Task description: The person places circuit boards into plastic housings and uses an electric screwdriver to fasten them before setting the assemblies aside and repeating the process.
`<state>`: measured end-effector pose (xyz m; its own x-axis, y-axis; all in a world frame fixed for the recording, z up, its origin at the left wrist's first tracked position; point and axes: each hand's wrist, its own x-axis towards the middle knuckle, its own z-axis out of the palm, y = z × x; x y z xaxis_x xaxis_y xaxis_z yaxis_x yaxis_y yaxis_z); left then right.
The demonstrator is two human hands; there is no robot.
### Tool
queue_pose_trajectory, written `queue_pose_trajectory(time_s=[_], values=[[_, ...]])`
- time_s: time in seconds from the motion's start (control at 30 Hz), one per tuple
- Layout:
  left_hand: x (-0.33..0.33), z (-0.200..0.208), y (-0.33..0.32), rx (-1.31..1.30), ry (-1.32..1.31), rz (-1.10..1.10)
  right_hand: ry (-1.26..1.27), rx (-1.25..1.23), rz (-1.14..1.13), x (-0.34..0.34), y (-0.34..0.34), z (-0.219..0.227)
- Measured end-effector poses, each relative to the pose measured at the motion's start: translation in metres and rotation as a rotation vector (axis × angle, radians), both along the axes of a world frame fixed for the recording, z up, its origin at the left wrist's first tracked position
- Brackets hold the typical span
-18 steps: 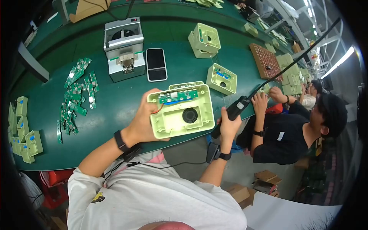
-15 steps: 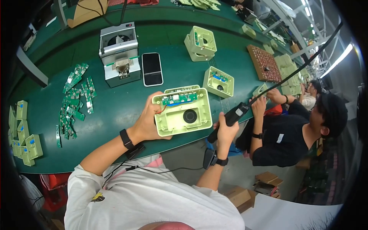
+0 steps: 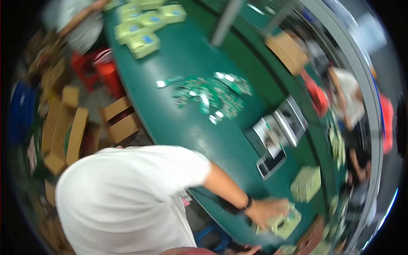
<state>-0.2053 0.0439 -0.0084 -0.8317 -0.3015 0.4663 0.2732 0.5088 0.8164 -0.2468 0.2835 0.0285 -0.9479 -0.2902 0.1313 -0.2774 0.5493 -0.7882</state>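
At the lower right of the frame my left hand [image 3: 267, 211] is lying over the near side of a pale green housing [image 3: 292, 222], fingers spread towards its rim. The picture is smearing there, so I can't tell whether those fingers are gripping the wall or only resting on it. At the bottom edge another hand, probably my right hand [image 3: 251, 250], is showing only partly, and I can't tell what its fingers are doing.

If my hold is only light, I'd expect the housing to be skidding on the smooth green table [image 3: 178, 140] at any sideways push. A brown tray [image 3: 313, 233] is standing just beside it, towards the lower right corner, so a slide that way could be knocking the two together. A second housing [image 3: 306, 183] is sitting near, above it in the frame; a careless lift could be clipping that one. My forearm is crossing low over the table, and a wide swing upward could be catching the phone [image 3: 273, 163] beside the grey machine [image 3: 288, 123].
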Motion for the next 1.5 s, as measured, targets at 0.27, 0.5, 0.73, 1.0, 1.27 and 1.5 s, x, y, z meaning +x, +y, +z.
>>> queue_pose_trajectory(time_s=[0.27, 0.5, 0.73, 1.0, 1.27, 1.5], values=[[-0.077, -0.022, -0.006, -0.003, 0.088, -0.037, -0.098, -0.147, 0.181, -0.008, -0.060, 0.035], [0.207, 0.043, -0.116, -0.061, -0.144, 0.042, -0.142, 0.059, 0.357, 0.005, -0.170, 0.052], [0.589, 0.093, -0.233, -0.337, -0.499, 1.377, 0.390, 0.283, 0.362, -0.053, -0.207, -0.018], [0.773, 0.053, -0.282, -0.235, -1.320, 1.505, 1.033, -0.156, 0.380, 0.085, -0.259, 0.057], [0.818, 0.005, -0.324, -0.399, -1.189, 1.512, 0.318, 0.163, 1.291, 0.236, -0.299, 0.028], [0.818, 0.003, -0.332, -0.373, -1.110, 1.465, 0.418, 0.210, 1.207, 0.259, -0.330, -0.019]])
